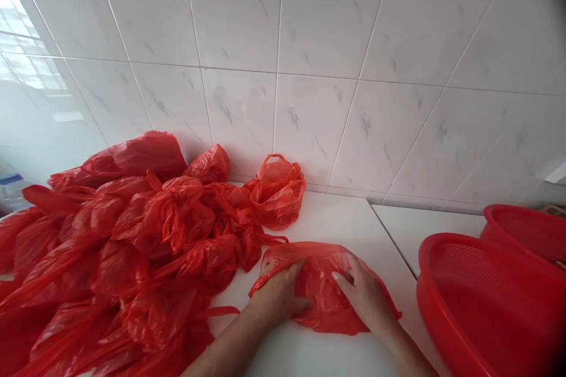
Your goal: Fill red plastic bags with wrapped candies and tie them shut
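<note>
A red plastic bag (322,288) lies spread on the white surface in front of me, its mouth pulled wide. My left hand (283,288) reaches in at its left side, with the thumb showing and the other fingers partly covered by the thin plastic. On the opposite side, my right hand (365,291) holds the bag, thumb pointing left and fingertips hidden behind the film. Close to my left forearm is a large heap of red plastic bags (132,247), many with knotted or twisted handles. Their contents cannot be made out.
Another red bag (278,191) stands against the tiled wall (318,123) at the back. To the right are a red perforated basket (435,288) and a second red basket (526,230) behind it. A seam divides the white tabletop (327,215). A blue-capped clear container (13,191) is far left.
</note>
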### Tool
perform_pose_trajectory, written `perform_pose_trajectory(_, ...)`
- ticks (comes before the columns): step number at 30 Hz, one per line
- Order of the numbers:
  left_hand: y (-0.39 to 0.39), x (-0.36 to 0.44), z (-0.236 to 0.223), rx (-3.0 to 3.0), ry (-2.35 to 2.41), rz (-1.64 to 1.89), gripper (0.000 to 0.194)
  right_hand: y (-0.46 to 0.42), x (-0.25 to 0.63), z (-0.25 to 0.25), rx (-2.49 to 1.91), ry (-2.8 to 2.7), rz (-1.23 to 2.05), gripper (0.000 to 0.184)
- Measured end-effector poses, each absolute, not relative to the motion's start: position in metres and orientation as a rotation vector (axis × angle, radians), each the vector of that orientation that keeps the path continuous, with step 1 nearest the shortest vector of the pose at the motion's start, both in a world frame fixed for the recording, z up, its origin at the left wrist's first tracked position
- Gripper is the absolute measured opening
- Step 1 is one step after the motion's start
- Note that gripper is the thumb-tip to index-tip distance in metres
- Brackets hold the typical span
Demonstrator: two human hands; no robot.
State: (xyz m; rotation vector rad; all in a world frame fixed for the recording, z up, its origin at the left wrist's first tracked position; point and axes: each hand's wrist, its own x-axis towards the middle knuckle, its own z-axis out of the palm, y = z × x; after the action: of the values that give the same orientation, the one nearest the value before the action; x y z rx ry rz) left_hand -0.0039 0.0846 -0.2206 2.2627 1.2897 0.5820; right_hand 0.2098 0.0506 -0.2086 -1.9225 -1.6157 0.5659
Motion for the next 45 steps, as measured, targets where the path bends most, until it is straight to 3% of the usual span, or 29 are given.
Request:
perform_pose_trajectory(1,0.083,-0.003,-0.222,2.254,1.290,0.557,0.078,0.053,0.212,-0.211,-1.938,-1.591,0.565,0.038)
perform_pose_trajectory(3,0.080,-0.003,-0.221,2.267,1.321,0.534,0.071,0.055,0.217,-0.213,-1.942,-1.537,0.569,0.035)
perform_pose_trajectory(7,0.076,0.001,-0.211,2.338,1.386,0.552,0.019,0.055,0.221,-0.210,-1.921,-1.509,0.506,0.031)
perform_pose_trajectory(12,0.075,0.007,-0.210,2.531,1.303,0.880,0.013,0.045,0.204,-0.206,-1.750,-1.862,0.062,0.030)
perform_pose_trajectory(15,0.074,0.009,-0.214,2.691,1.169,1.126,0.022,0.042,0.191,-0.213,-1.623,-1.999,-0.168,0.022)
perform_pose_trajectory(18,0.073,0.008,-0.213,2.785,1.055,1.265,0.028,0.041,0.181,-0.219,-1.595,-2.112,-0.054,0.056)
perform_pose_trajectory(20,0.076,0.005,-0.213,2.816,1.034,1.220,0.028,0.040,0.178,-0.216,-1.563,-2.181,0.184,0.064)
perform_pose_trajectory(26,0.097,-0.002,-0.230,2.822,1.370,0.913,0.046,0.036,0.181,-0.199,-1.432,-2.087,0.719,0.014)
perform_pose_trajectory(29,0.101,-0.003,-0.236,2.800,1.417,0.868,0.051,0.041,0.187,-0.204,-1.430,-1.887,0.743,0.015)
perform_pose_trajectory(35,0.089,0.001,-0.219,2.776,1.179,0.958,0.030,0.054,0.199,-0.222,-1.526,-1.673,0.645,0.028)
perform_pose_trajectory(39,0.078,0.007,-0.212,2.743,0.946,0.721,0.023,0.056,0.201,-0.229,-1.611,-1.659,0.664,0.038)
perform_pose_trajectory(45,0.072,0.002,-0.224,2.339,1.089,0.378,0.065,0.062,0.214,-0.234,-1.748,-1.529,0.609,0.049)
